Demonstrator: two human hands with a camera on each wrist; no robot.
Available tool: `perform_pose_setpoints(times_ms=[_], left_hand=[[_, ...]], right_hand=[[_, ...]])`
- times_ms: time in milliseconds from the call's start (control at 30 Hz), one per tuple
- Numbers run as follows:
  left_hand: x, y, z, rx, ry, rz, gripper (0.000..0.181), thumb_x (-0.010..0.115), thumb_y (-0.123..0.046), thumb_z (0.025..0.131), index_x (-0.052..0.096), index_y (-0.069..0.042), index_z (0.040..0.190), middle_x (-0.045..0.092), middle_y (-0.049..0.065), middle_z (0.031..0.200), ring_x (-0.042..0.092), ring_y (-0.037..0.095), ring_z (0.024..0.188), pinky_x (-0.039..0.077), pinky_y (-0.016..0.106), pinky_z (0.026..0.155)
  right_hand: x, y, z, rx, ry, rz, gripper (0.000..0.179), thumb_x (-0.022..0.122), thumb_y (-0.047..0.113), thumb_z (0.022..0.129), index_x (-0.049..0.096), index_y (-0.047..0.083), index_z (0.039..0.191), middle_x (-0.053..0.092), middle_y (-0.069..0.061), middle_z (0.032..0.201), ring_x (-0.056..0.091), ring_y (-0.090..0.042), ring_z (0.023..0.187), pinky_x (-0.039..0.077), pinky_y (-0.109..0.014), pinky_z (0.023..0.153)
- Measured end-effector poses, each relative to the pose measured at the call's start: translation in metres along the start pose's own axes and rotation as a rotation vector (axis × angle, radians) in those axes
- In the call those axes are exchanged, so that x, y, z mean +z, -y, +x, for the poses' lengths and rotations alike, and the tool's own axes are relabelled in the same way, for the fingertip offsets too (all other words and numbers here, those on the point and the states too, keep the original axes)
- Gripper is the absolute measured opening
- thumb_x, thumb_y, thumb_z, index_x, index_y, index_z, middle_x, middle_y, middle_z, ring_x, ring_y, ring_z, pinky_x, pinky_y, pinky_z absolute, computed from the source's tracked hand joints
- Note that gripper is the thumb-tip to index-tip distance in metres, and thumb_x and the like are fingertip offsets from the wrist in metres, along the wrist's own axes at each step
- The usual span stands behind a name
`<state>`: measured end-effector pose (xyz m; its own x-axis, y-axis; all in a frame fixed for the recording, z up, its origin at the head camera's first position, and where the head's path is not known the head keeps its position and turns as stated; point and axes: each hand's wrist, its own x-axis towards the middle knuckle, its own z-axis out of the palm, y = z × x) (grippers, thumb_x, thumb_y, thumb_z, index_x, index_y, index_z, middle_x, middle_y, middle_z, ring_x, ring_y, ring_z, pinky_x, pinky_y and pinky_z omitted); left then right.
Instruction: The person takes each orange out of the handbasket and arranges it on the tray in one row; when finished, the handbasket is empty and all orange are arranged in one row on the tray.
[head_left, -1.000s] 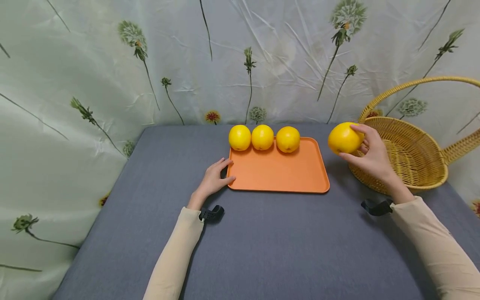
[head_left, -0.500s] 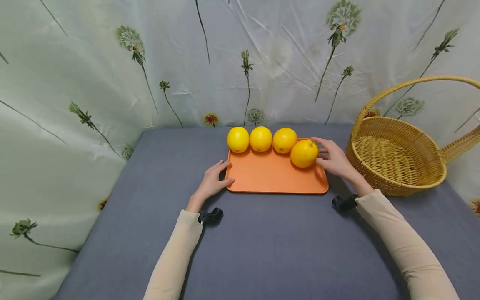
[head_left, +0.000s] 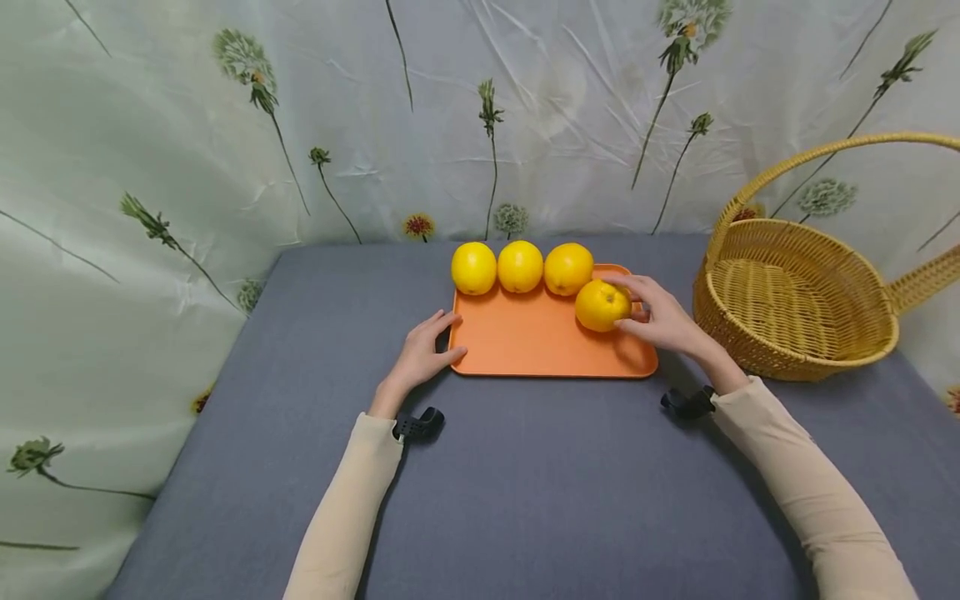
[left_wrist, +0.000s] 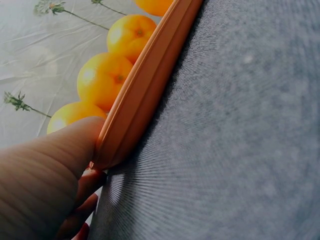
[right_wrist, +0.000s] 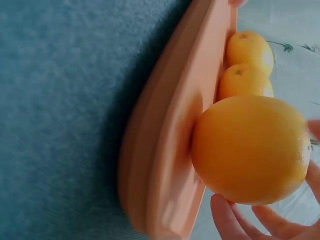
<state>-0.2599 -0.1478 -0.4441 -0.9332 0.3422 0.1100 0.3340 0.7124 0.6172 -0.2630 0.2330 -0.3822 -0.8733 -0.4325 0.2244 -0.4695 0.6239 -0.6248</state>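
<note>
An orange tray (head_left: 525, 346) lies on the grey-blue tabletop. Along its far side stand three oranges in a row: a left one (head_left: 474, 268), a middle one (head_left: 520, 267) and a right one (head_left: 567, 268). My right hand (head_left: 660, 315) holds a fourth orange (right_wrist: 250, 150) over the tray's right part, just in front of the row's right end. Fingers (right_wrist: 227, 215) curve around that fruit in the right wrist view. My left hand (head_left: 422, 354) grips the tray's left edge, thumb (left_wrist: 82, 132) at the rim near the corner and the other fingers partly hidden beside it.
A wicker basket (head_left: 795, 367) with a tall arched handle (head_left: 847, 143) stands to the right of the tray, no fruit in it. Behind the table hangs a pale curtain (head_left: 420, 158) printed with dandelions. Bare tabletop (head_left: 525, 483) lies in front of the tray.
My right hand has carried the orange leftward from beside the basket to over the tray, and in the last half second shifted slightly left. The left hand stays on the tray's edge.
</note>
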Motion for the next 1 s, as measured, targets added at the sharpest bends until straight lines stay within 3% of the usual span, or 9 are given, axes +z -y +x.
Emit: perform_pose_setpoints(times_ms=[100, 200, 267, 367, 433, 567, 700, 1000], left_hand=[[-0.003, -0.001, 0.001, -0.003, -0.013, -0.004, 0.06, 0.065, -0.026, 0.087, 0.045, -0.006, 0.139, 0.042, 0.015, 0.147, 0.029, 0.034, 0.142, 0.022, 0.058, 0.114], [-0.006, -0.003, 0.002, -0.006, -0.023, -0.005, 0.059, 0.066, -0.025, 0.087, 0.046, -0.005, 0.138, 0.042, 0.016, 0.146, 0.029, 0.034, 0.142, 0.022, 0.058, 0.114], [-0.007, -0.003, 0.002, -0.01, -0.024, -0.008, 0.059, 0.066, -0.025, 0.087, 0.046, -0.005, 0.139, 0.043, 0.016, 0.146, 0.029, 0.034, 0.142, 0.022, 0.057, 0.114], [-0.006, -0.002, 0.001, -0.011, -0.02, -0.002, 0.06, 0.066, -0.026, 0.087, 0.045, -0.006, 0.139, 0.042, 0.015, 0.147, 0.029, 0.034, 0.142, 0.023, 0.056, 0.114], [-0.004, -0.001, 0.0, -0.012, -0.015, -0.001, 0.06, 0.065, -0.027, 0.087, 0.044, -0.007, 0.14, 0.042, 0.015, 0.147, 0.029, 0.033, 0.142, 0.023, 0.056, 0.114], [-0.002, 0.0, -0.001, -0.002, -0.01, 0.005, 0.06, 0.065, -0.027, 0.087, 0.044, -0.007, 0.14, 0.042, 0.014, 0.147, 0.029, 0.034, 0.142, 0.023, 0.056, 0.114], [0.0, -0.001, -0.002, 0.016, -0.011, 0.006, 0.059, 0.065, -0.027, 0.087, 0.045, -0.006, 0.139, 0.042, 0.015, 0.146, 0.03, 0.035, 0.141, 0.024, 0.056, 0.113], [0.001, -0.001, -0.002, -0.007, -0.006, -0.002, 0.059, 0.066, -0.028, 0.087, 0.046, -0.007, 0.139, 0.043, 0.013, 0.147, 0.03, 0.032, 0.142, 0.023, 0.055, 0.115]], right_hand=[[-0.001, 0.001, -0.001, 0.063, 0.002, 0.056, 0.049, 0.062, 0.016, 0.089, 0.046, 0.009, 0.136, 0.041, -0.022, 0.139, 0.044, -0.039, 0.12, 0.042, -0.053, 0.09], [-0.004, 0.011, -0.001, 0.105, 0.017, 0.112, 0.045, 0.058, 0.014, 0.092, 0.043, 0.005, 0.133, 0.04, -0.023, 0.137, 0.048, -0.04, 0.118, 0.043, -0.047, 0.091], [-0.002, 0.008, -0.001, 0.106, 0.041, 0.146, 0.046, 0.058, 0.013, 0.092, 0.038, 0.004, 0.132, 0.039, -0.023, 0.137, 0.048, -0.038, 0.117, 0.043, -0.036, 0.091], [0.004, 0.004, -0.002, 0.104, 0.078, 0.165, 0.05, 0.059, 0.012, 0.09, 0.032, 0.004, 0.131, 0.037, -0.022, 0.137, 0.046, -0.034, 0.115, 0.037, -0.032, 0.089], [0.01, -0.007, -0.003, 0.105, 0.091, 0.164, 0.054, 0.062, 0.016, 0.089, 0.03, 0.008, 0.132, 0.037, -0.02, 0.136, 0.045, -0.031, 0.113, 0.036, -0.033, 0.09], [0.013, -0.006, -0.005, 0.106, 0.094, 0.132, 0.062, 0.067, 0.018, 0.086, 0.035, 0.012, 0.138, 0.042, -0.019, 0.132, 0.046, -0.029, 0.109, 0.036, -0.041, 0.09], [0.013, -0.007, -0.007, 0.109, 0.077, 0.111, 0.067, 0.072, 0.02, 0.082, 0.04, 0.015, 0.141, 0.045, -0.019, 0.13, 0.045, -0.027, 0.108, 0.037, -0.04, 0.088], [0.013, -0.013, -0.006, 0.082, 0.001, 0.092, 0.067, 0.078, 0.021, 0.075, 0.049, 0.014, 0.135, 0.048, -0.018, 0.127, 0.044, -0.026, 0.108, 0.035, -0.04, 0.088]])
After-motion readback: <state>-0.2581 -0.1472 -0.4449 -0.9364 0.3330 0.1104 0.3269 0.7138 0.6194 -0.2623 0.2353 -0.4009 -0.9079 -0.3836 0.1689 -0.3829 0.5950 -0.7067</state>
